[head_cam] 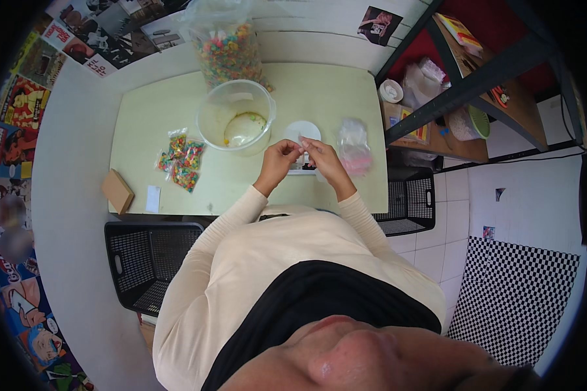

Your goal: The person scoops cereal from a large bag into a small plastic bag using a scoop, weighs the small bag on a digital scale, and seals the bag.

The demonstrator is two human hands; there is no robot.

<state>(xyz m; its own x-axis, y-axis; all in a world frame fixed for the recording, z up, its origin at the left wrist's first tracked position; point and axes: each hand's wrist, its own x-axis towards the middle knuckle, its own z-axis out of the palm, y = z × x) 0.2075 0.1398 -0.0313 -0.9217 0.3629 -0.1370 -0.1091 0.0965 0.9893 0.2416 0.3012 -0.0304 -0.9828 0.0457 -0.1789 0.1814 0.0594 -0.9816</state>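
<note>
My left hand [280, 161] and my right hand [323, 159] meet at the fingertips over a white digital kitchen scale [307, 129] with a round plate. Between them they pinch a small clear plastic bag [302, 146], thin and hard to make out. Left of the scale stands a clear plastic tub [237, 110] with a few colourful bits at its bottom. Several small filled bags of colourful snacks [183, 161] lie in a pile farther left. A stack of flat clear bags [353, 144] with pink edges rests to the right of my right hand.
Behind the tub, a large clear bag of colourful snacks [230, 54] leans at the wall. A brown box [118, 191] and a white card [153, 198] lie at the table's [323, 93] front left. Black crates [149, 264] flank the table; a shelf [506, 117] rises at right.
</note>
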